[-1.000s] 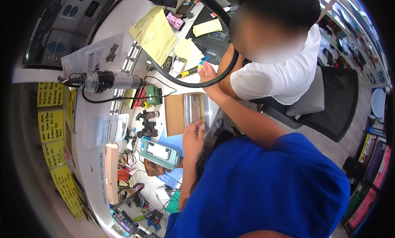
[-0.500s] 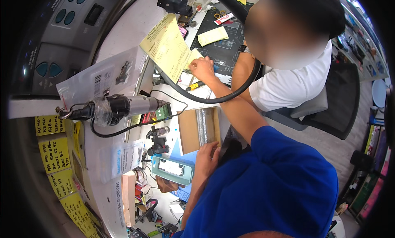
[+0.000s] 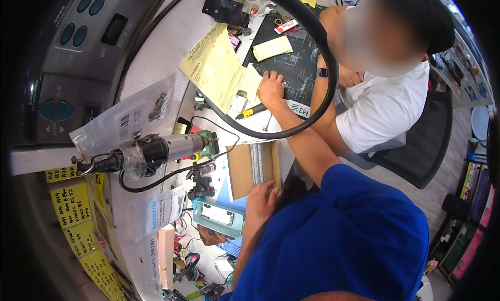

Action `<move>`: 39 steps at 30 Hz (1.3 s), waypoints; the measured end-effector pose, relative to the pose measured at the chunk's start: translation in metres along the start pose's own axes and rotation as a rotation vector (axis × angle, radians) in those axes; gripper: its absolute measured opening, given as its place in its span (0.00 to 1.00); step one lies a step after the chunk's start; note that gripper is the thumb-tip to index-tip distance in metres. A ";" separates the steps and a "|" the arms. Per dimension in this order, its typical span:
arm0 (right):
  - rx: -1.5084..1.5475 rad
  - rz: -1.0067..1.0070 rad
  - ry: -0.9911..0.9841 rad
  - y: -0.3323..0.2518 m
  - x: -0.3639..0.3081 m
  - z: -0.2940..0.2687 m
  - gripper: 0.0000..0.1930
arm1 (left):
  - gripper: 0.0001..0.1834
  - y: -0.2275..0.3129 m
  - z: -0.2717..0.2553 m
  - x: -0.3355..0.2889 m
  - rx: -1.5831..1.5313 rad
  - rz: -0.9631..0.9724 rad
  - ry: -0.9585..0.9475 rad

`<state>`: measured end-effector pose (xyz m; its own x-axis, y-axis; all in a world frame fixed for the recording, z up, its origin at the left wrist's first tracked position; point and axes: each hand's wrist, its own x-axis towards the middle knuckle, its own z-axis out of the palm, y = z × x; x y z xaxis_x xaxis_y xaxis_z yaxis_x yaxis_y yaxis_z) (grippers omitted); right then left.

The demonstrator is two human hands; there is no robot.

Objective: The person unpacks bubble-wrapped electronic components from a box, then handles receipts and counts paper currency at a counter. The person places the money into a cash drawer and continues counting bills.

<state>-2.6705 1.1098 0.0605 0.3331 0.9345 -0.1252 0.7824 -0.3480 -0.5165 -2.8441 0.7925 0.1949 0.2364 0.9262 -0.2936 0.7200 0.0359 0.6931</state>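
The right hand (image 3: 272,89) lies flat on the black work mat (image 3: 291,66), grasping nothing, a yellow-handled screwdriver (image 3: 251,112) just beside its wrist. The left hand (image 3: 261,202) (fingers loosely curled) touches the near edge of the brown cardboard box (image 3: 252,168).

Clear plastic bag (image 3: 127,118) above yellow labels (image 3: 70,204).

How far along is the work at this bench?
Done: the cardboard box lies open. In hand: the left hand rests on its edge, and the right hand lies flat on the black mat beside a yellow-handled screwdriver. Left: the screwdriver is not yet picked up.
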 end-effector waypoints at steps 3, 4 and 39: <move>0.016 -0.018 -0.032 -0.006 -0.007 -0.015 0.32 | 0.15 0.005 -0.004 0.001 0.046 -0.017 -0.019; 0.016 -0.025 -0.041 -0.004 -0.007 -0.020 0.32 | 0.15 0.005 -0.003 0.000 0.042 -0.020 -0.011; 1.004 0.174 -0.312 0.065 0.041 -0.011 0.22 | 0.14 -0.001 0.006 -0.008 0.030 -0.135 0.052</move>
<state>-2.6002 1.1242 0.0313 0.1378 0.9051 -0.4023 -0.1022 -0.3910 -0.9147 -2.8427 0.7831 0.1926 0.1027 0.9319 -0.3479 0.7626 0.1508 0.6291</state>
